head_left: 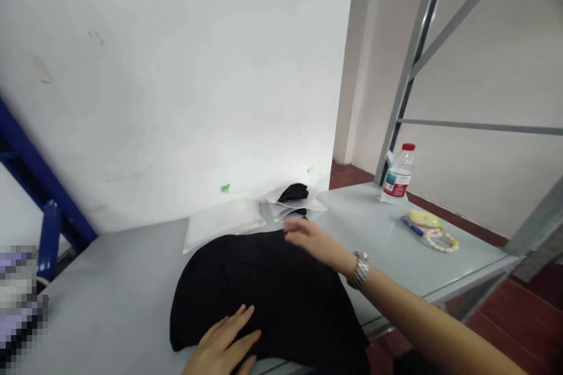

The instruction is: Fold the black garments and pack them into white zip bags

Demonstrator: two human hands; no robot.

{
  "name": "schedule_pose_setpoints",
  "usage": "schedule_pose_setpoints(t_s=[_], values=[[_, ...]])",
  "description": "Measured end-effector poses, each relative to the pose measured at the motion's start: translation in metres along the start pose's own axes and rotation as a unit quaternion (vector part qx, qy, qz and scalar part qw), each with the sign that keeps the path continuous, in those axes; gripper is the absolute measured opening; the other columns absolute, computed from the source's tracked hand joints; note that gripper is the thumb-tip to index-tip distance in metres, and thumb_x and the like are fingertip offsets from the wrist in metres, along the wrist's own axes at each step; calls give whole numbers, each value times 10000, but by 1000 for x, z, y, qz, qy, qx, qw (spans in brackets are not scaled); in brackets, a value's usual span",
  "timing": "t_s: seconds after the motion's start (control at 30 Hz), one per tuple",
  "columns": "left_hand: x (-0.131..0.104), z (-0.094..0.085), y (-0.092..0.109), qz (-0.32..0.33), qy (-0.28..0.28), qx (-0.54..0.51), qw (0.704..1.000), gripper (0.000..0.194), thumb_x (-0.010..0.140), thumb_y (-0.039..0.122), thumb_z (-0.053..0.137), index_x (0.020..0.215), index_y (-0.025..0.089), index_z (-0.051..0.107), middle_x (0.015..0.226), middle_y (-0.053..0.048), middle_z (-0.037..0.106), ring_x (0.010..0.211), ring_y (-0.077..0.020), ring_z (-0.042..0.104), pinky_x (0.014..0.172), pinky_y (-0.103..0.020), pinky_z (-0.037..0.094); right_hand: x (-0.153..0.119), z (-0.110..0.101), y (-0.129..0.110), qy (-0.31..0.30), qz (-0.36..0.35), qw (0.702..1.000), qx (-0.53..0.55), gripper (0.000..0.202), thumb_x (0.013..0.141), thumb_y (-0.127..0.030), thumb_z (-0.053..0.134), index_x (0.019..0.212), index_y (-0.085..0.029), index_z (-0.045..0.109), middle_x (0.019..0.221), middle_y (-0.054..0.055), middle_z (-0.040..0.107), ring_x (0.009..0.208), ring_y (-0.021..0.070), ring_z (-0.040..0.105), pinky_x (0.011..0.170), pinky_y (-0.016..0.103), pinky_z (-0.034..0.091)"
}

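A piece of black cloth (264, 287) lies spread on the grey table, its lower right part hanging past the front edge. My left hand (224, 343) rests on the cloth near that edge, fingers apart and stretched out. Over the cloth's far right part is my right hand (314, 240), with a metal watch on the wrist. Its fingers are extended and hold nothing; whether they touch the cloth I cannot tell. Just beyond it, an open clear plastic bag (275, 211) contains something black. Left of that bag lies a flat stack of clear plastic bags (224, 222).
On the table's right part stand a bottle with a red cap (398, 174), a yellow case (424, 219), a blue pen (412, 226) and a bead bracelet (442, 243). A white panel (197, 82) rises behind the table. Metal frame bars (416, 64) stand at the right.
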State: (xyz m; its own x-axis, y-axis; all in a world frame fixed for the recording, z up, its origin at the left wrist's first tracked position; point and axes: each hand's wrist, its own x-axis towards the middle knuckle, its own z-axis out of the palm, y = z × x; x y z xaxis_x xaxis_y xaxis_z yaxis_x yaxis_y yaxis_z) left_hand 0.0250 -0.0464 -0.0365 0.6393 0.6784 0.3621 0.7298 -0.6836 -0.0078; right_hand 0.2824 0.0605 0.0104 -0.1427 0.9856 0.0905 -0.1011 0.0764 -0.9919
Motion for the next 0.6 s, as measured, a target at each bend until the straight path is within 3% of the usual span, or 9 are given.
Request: schedule_pose_setpoints(t_s=[0.03,0.07,0.1,0.13,0.23,0.4,0.5,0.6], values=[[2,-2,-1,-1,17,-2,1000,290,826,290,558,1105,323,632,1212,4,626,1060,-210,618,865,-310,531,-27,-2,0,-129,-16,986,-105,299,662,-253,719,955,-218,674,1080,35,623,984,209,579,943,360,429],[4,-5,-2,-8,31,-7,999,280,829,291,553,1096,322,632,1186,14,644,1054,-202,622,874,-311,530,-53,-4,0,-243,-27,948,-202,427,651,-274,731,1067,-238,646,1205,43,571,1105,234,525,1007,371,375],[6,-7,-3,-17,45,-16,999,279,834,293,546,1101,322,623,1159,20,659,1045,-195,627,879,-311,530,-76,-7,1,-288,-32,916,-276,577,618,-285,754,1170,-253,592,1298,52,511,1180,260,472,1030,386,351],[8,-8,-3,-32,55,-29,998,282,840,294,538,1111,321,611,1133,21,672,1035,-189,632,883,-308,530,-95,-10,2,-280,-37,897,-339,645,618,-281,751,1229,-255,548,1350,68,468,1230,281,421,1051,410,322],[12,-10,-1,-76,83,-78,991,253,856,317,517,1096,318,597,1060,14,692,988,-179,643,872,-284,530,-121,-22,6,-174,-74,879,-438,361,753,-185,604,1095,-297,636,1271,66,546,1209,272,442,1072,437,272],[24,-13,-2,-158,105,-150,970,205,872,411,469,980,287,591,921,12,698,846,-169,665,755,-239,523,-94,-43,0,-52,-29,927,-369,156,826,-312,512,921,-292,634,879,31,671,823,214,610,755,339,478],[46,-19,-10,-240,30,-159,957,262,878,466,414,909,259,572,842,5,694,759,-187,662,687,-264,487,-60,-46,5,-6,-36,944,-327,130,797,-334,543,869,-242,600,808,11,654,776,190,597,703,302,463],[66,-21,-23,-301,-81,-125,942,310,855,507,411,815,236,554,669,-2,648,658,-223,635,600,-287,417,-30,-43,26,21,-46,925,-377,86,763,-284,576,813,-214,581,817,15,647,782,183,587,722,297,435]])
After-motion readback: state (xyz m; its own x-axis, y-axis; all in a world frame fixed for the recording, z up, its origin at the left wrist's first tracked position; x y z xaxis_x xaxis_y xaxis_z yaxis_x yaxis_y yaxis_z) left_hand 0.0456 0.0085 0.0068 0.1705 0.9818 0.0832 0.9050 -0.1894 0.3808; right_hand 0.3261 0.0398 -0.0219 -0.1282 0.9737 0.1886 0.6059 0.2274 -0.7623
